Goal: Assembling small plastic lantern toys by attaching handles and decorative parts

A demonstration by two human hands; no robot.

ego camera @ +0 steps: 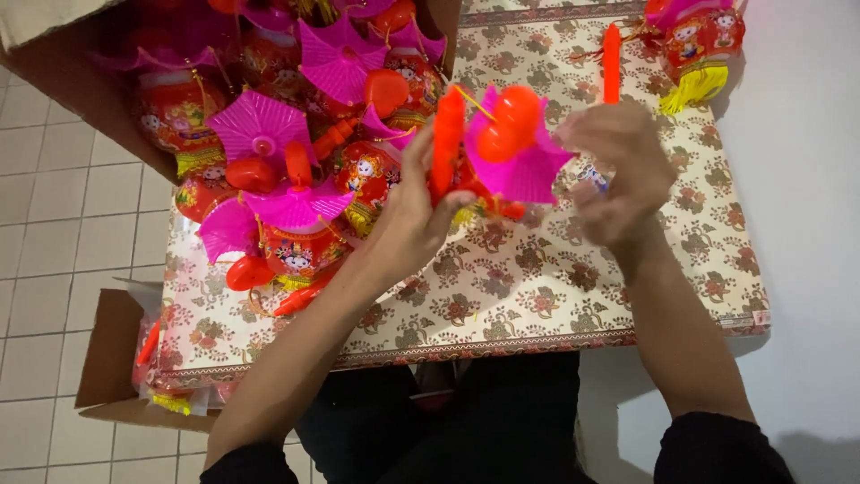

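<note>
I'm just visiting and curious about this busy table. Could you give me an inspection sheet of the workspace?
Surface: table with floral-patterned cloth.
Job's things: toy lantern with magenta roof and orange handle, held up between both hands.
Clutter: heap of matching lanterns spilling from a cardboard box; one lantern apart at the far right; second box on the floor.
Grippers: left hand grips the handle; right hand blurred beside the roof.
Cables: nothing seen.
Surroundings: tiled floor.

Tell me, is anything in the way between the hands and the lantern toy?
Nothing visible. The left hand already grips the orange stick of the lantern toy, and the right hand is right beside its pink top.
</note>
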